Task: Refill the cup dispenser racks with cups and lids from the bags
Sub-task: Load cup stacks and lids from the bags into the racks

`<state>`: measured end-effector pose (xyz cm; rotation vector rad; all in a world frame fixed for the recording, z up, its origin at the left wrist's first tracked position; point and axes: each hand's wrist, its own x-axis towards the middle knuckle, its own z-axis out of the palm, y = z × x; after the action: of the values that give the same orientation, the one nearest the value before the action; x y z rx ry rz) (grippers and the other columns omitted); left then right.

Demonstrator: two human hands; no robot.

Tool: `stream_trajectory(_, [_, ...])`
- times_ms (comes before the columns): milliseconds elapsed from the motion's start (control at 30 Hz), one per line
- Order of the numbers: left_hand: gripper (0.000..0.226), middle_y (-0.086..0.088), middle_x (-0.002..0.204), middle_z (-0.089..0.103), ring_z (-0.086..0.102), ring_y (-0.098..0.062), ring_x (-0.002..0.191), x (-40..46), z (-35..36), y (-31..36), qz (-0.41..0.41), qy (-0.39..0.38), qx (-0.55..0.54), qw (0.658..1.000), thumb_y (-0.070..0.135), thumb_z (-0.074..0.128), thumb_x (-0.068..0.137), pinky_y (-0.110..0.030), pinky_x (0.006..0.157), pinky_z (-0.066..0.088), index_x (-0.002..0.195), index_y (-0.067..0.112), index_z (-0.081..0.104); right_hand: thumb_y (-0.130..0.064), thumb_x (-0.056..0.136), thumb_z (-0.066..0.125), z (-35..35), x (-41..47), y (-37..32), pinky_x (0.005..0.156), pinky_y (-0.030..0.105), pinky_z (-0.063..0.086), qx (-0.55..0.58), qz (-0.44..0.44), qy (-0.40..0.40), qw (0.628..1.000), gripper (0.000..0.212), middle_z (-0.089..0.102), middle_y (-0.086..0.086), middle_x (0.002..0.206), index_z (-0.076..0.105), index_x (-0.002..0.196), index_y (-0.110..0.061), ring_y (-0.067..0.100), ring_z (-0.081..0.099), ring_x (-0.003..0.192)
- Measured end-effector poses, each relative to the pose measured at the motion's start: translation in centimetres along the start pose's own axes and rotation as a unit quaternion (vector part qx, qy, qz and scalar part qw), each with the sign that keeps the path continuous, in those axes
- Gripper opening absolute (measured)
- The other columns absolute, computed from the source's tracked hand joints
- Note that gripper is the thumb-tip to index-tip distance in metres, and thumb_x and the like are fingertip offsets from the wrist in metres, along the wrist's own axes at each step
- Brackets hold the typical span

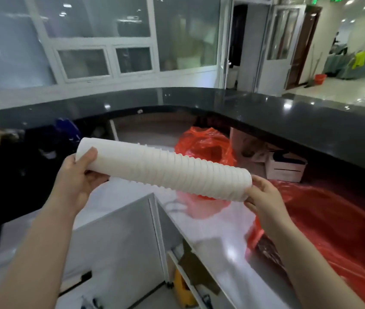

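Observation:
A long stack of nested white paper cups (163, 168) lies almost level in the air above the white counter, between my two hands. My left hand (77, 179) grips the stack's left end, thumb over the top. My right hand (264, 197) holds the right end, fingers curled round the last cup's rim. A red plastic bag (206, 143) sits behind the stack on the counter. A second red bag (333, 219) spreads across the counter to the right. No dispenser rack shows.
A dark raised bar top (266, 108) curves round the back of the white counter (132, 192). A white box (286, 168) stands under it at right. Below me a drawer (190, 264) hangs open. Dark items crowd the left side (21, 157).

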<state>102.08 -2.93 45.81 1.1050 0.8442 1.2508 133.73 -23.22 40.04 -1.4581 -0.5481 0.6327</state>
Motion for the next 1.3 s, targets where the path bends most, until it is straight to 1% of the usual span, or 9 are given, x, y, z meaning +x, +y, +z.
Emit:
stream_trajectory(133, [0.039, -0.003, 0.12, 0.06, 0.064, -0.02, 0.103, -2.5, -7.5, 4.6, 0.042, 0.07, -0.012, 0.997, 0.027, 0.061, 0.091, -0.034, 0.071, 0.06, 0.127, 0.017, 0.049, 0.004, 0.086, 0.051, 7.8, -3.0, -0.3, 0.074, 0.039, 0.058, 0.019, -0.012, -0.04, 0.999, 0.038, 0.066, 0.009, 0.107, 0.054, 0.12, -0.013, 0.027, 0.065, 0.098])
stream_trajectory(333, [0.035, 0.004, 0.116, 0.058, 0.061, -0.019, 0.107, -8.9, -21.3, 11.7, 0.162, 0.138, -0.021, 0.977, 0.03, 0.068, 0.083, -0.029, 0.07, 0.057, 0.114, 0.029, 0.051, 0.006, 0.084, 0.054, 22.3, -11.1, 0.1, 0.09, 0.054, 0.05, 0.022, -0.05, -0.13, 0.99, 0.03, 0.069, 0.013, 0.098, 0.06, 0.096, -0.021, 0.03, 0.065, 0.098])
stream_trajectory(467, [0.044, 0.001, 0.118, 0.06, 0.064, -0.014, 0.105, -13.8, -30.4, 17.0, 0.225, 0.152, -0.002, 0.962, 0.032, 0.069, 0.078, -0.034, 0.079, 0.056, 0.118, 0.029, 0.052, -0.003, 0.082, 0.061, 31.2, -16.4, -0.7, 0.064, 0.036, 0.045, 0.029, -0.065, -0.202, 0.977, 0.032, 0.066, 0.009, 0.083, 0.06, 0.114, -0.008, 0.02, 0.054, 0.072])
stream_trajectory(600, [0.063, -0.012, 0.134, 0.053, 0.059, -0.023, 0.117, -17.4, -37.1, 22.0, 0.267, 0.181, 0.046, 0.945, 0.032, 0.067, 0.081, -0.038, 0.086, 0.054, 0.137, 0.017, 0.042, -0.008, 0.078, 0.061, 38.9, -21.3, -2.2, 0.049, 0.021, 0.033, 0.019, -0.112, -0.287, 0.951, 0.014, 0.055, -0.006, 0.061, 0.068, 0.089, -0.014, 0.011, 0.043, 0.057])
stream_trajectory(733, [0.074, -0.016, 0.14, 0.047, 0.053, -0.026, 0.124, -17.9, -40.8, 26.9, 0.303, 0.195, 0.068, 0.93, 0.035, 0.07, 0.077, -0.043, 0.092, 0.052, 0.14, 0.014, 0.038, -0.006, 0.08, 0.064, 45.6, -24.5, -4.4, 0.074, 0.029, 0.051, 0.047, -0.104, -0.309, 0.944, 0.024, 0.069, -0.002, 0.087, 0.069, 0.099, -0.019, 0.014, 0.063, 0.083])
stream_trajectory(1000, [0.066, -0.005, 0.126, 0.046, 0.051, -0.024, 0.122, -14.1, -43.9, 34.2, 0.371, 0.205, 0.103, 0.9, 0.029, 0.063, 0.077, -0.042, 0.096, 0.05, 0.137, 0.024, 0.035, -0.007, 0.08, 0.065, 56.1, -22.4, -12.1, 0.089, 0.03, 0.047, 0.098, -0.12, -0.341, 0.927, 0.033, 0.073, -0.013, 0.081, 0.076, 0.073, -0.037, 0.01, 0.063, 0.091])
stream_trajectory(1167, [0.066, 0.003, 0.118, 0.048, 0.056, -0.011, 0.107, -8.8, -43.4, 37.5, 0.43, 0.218, 0.129, 0.867, 0.028, 0.065, 0.076, -0.024, 0.08, 0.055, 0.134, 0.026, 0.035, -0.007, 0.082, 0.062, 62.8, -17.5, -15.3, 0.09, 0.04, 0.046, 0.091, -0.12, -0.349, 0.925, 0.025, 0.069, 0.017, 0.092, 0.065, 0.104, 0.003, 0.013, 0.047, 0.085])
stream_trajectory(1233, [0.062, 0.004, 0.118, 0.049, 0.057, -0.009, 0.107, -6.4, -42.8, 38.5, 0.443, 0.211, 0.14, 0.86, 0.027, 0.067, 0.077, -0.023, 0.08, 0.055, 0.13, 0.029, 0.036, -0.01, 0.085, 0.061, 65.0, -15.5, -15.7, 0.095, 0.045, 0.046, 0.076, -0.113, -0.354, 0.925, 0.017, 0.067, 0.02, 0.099, 0.069, 0.098, -0.003, 0.041, 0.052, 0.113])
stream_trajectory(1300, [0.062, 0.005, 0.118, 0.05, 0.057, -0.009, 0.108, -3.9, -42.3, 39.3, 0.444, 0.21, 0.158, 0.857, 0.029, 0.069, 0.075, -0.024, 0.082, 0.054, 0.129, 0.032, 0.038, -0.014, 0.088, 0.06, 66.9, -13.7, -15.6, 0.102, 0.049, 0.041, 0.059, -0.104, -0.364, 0.924, 0.008, 0.064, 0.019, 0.113, 0.068, 0.09, -0.013, 0.035, 0.057, 0.112])
